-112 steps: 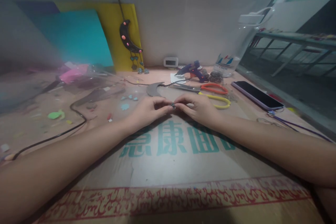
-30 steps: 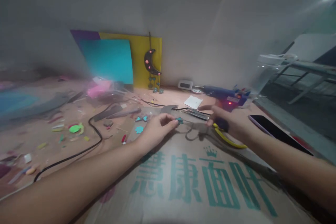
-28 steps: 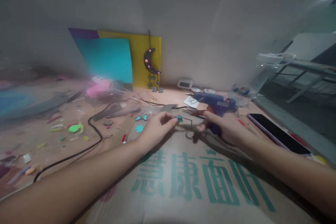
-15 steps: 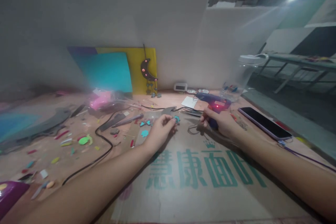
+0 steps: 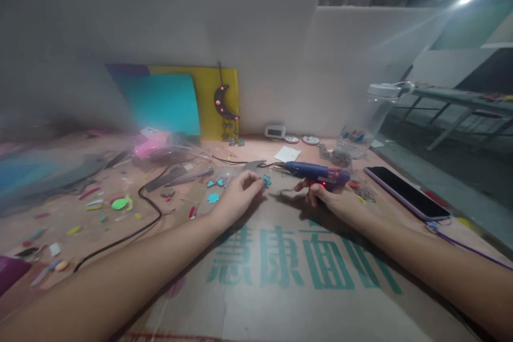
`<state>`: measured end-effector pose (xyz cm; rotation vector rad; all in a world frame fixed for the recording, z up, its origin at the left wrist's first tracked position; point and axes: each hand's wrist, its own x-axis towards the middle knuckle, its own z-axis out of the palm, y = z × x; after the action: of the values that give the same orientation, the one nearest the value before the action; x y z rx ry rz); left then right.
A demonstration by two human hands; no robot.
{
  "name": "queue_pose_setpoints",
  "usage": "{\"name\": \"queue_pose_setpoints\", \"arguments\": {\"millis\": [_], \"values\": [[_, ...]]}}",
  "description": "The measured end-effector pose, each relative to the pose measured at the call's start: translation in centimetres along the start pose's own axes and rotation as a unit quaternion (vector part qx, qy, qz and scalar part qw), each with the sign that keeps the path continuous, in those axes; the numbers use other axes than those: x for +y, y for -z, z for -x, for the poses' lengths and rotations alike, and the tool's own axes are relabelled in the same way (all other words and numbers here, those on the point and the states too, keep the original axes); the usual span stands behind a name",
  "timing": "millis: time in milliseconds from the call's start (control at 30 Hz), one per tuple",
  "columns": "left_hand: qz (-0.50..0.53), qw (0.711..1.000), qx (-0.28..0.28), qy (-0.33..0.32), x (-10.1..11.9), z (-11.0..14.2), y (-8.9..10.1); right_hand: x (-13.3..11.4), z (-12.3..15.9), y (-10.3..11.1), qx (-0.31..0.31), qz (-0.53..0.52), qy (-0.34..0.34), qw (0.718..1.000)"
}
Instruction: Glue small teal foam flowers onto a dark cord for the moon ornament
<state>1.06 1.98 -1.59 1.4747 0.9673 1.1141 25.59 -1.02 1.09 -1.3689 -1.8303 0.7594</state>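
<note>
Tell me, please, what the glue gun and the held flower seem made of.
The glue gun in the right hand looks like hard, satiny plastic, by its smooth body. The flower in the left hand may be foam or clay, by its bright turquoise lobes; its finish is unclear.

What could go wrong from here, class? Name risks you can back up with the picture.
Burn: the right hand holds a glue gun with a red light lit, its front end near the flower pinched in the left hand; if hot, it might burn those fingers.

Lost parts: a loose flower beside the left hand could get brushed away.

Fall: the phone lies near the table's edge and might be nudged off.
</note>
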Motion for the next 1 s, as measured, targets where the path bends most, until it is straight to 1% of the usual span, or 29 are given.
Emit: {"name": "queue_pose_setpoints", "arguments": {"millis": [167, 267, 433, 667, 767, 867, 1000], "values": [[-0.042, 0.999, -0.008, -0.01, 0.2, 0.1, 0.1, -0.2, 0.8, -0.4, 0.034, 0.04, 0.034, 0.998], [-0.056, 0.998, -0.013, -0.02, 0.3, 0.2, 0.1, -0.1, 0.9, -0.8, 0.033, 0.029, 0.055, 0.998], [-0.064, 0.997, -0.02, -0.038, 0.1, 0.2, 0.2, -0.1, 1.3, -1.0, 0.044, 0.026, 0.029, 0.998], [-0.089, 0.995, -0.015, -0.041, 0.0, 0.2, 0.2, -0.8, 1.3, -1.2, 0.031, 0.005, 0.068, 0.997], [-0.089, 0.995, -0.015, -0.043, 0.4, 0.4, 0.2, -0.7, 1.2, -1.2, 0.054, 0.025, 0.076, 0.995], [-0.083, 0.996, -0.014, -0.037, 0.7, 0.5, 0.1, -0.6, 1.2, -1.3, 0.086, 0.022, 0.069, 0.994], [-0.087, 0.996, -0.009, -0.031, 0.7, 0.4, 0.1, -1.0, 1.3, -1.2, 0.087, 0.022, 0.046, 0.995]]}}
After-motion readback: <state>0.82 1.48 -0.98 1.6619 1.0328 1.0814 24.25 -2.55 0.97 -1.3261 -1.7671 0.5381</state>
